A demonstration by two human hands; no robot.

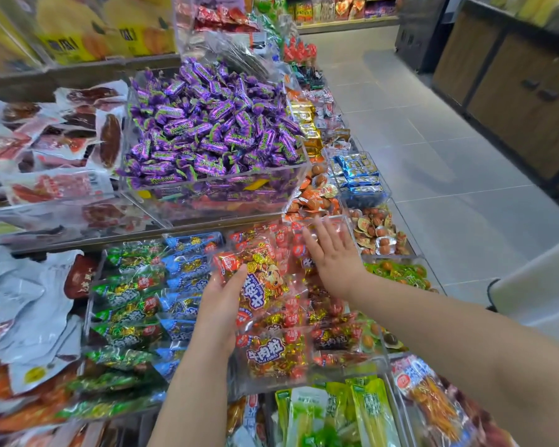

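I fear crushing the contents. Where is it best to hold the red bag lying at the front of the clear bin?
The red bag lies flat, label up, its near edge against the clear bin wall. Probably pinch the flatter red strip at its far edge, coming from above.

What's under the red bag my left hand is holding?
More red bags of the same kind, piled in the clear bin. The held red bag and the left hand cover those directly beneath, and the bin's floor is hidden.
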